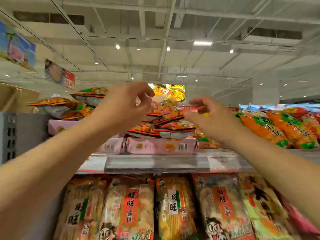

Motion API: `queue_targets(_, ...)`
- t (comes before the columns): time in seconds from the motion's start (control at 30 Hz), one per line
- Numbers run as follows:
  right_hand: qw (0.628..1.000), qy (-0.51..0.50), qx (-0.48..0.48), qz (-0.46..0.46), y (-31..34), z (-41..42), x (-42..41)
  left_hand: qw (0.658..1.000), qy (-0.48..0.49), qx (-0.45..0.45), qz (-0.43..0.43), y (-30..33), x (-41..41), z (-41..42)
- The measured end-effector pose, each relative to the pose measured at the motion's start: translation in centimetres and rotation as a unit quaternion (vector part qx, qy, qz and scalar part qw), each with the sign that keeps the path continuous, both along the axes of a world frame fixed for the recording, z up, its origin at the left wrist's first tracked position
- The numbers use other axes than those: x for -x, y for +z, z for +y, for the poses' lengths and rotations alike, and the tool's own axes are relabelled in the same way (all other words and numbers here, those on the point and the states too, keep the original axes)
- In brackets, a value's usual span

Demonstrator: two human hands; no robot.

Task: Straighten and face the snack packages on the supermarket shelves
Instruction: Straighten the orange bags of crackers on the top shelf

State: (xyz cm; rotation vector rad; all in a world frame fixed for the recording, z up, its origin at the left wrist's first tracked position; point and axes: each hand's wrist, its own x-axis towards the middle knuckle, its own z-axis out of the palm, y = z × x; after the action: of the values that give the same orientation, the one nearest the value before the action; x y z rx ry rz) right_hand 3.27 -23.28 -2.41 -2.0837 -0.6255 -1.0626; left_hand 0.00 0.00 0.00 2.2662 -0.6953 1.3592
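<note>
Top shelf (173, 161): stacked orange snack packs (166, 122) between both raised hands.

Both hands (164, 110) at stacked orange packages (166, 123)

2 hands up: left hand (121, 108), right hand (206, 115). Lower shelf, under the top shelf front edge (155, 163): 5 upright rice cracker bags (174, 208) in a row, poss. a 6th pink one at right edge, cut off. Top shelf: approx 3 pink flat boxes (162, 146) along front edge, blurry so count unsure. On the boxes, center: orange/black snack packs (166, 122), approx 5–6 stacked, blurred. Left end: approx 4 more of the same orange packs (69, 108). Right end: approx 4 orange/green bags (270, 129) lying tilted. 2 hanging banners (58, 73) upper left, 1 lit food sign (173, 91) behind.
</note>
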Motion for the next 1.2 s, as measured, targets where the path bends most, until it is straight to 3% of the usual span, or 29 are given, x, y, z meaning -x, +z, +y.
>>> queue_targets(0.07, 0.998, -0.029, 0.022, 0.041, 1.5, 0.6, -1.5, 0.996, 0.083, -0.017, 0.010, 2.0, -2.1, -0.5)
queue_targets(0.17, 0.990, -0.047, 0.059, 0.119, 2.5, 2.0, -4.1, 0.970, 0.193, -0.065, 0.129, 2.9, -5.6, -1.3)
queue_targets(0.33, 0.989, -0.059, 0.054, 0.128, 2.5, 2.7, -6.9, 0.925, 0.278, -0.121, 0.228, 2.3, -7.7, -2.2)
queue_targets(0.43, 0.988, -0.055, 0.038, 0.140, 2.8, 2.9, -7.8, 0.915, 0.281, -0.118, 0.265, 2.5, -7.7, -2.2)
queue_targets(0.53, 0.988, -0.053, 0.027, 0.140, 2.8, 3.2, -8.6, 0.925, 0.247, -0.066, 0.279, 2.4, -7.7, -1.8)
queue_targets(0.67, 0.992, -0.039, -0.019, 0.119, 2.5, 3.4, -9.4, 0.952, 0.203, -0.008, 0.227, 1.5, -7.7, -1.6)
queue_targets(0.9, 0.991, 0.038, -0.129, 0.026, 3.4, 1.0, -6.9, 0.994, 0.107, 0.030, -0.025, 1.1, -6.4, -1.2)
queue_targets(1.0, 0.984, 0.053, -0.171, 0.007, 2.4, -1.6, -4.0, 0.995, -0.001, 0.094, -0.040, 0.4, -5.6, -2.4)
queue_targets(1.2, 0.972, 0.044, -0.229, 0.017, -4.4, -8.3, 3.0, 0.982, -0.138, 0.126, -0.023, -3.0, -4.3, -8.2)
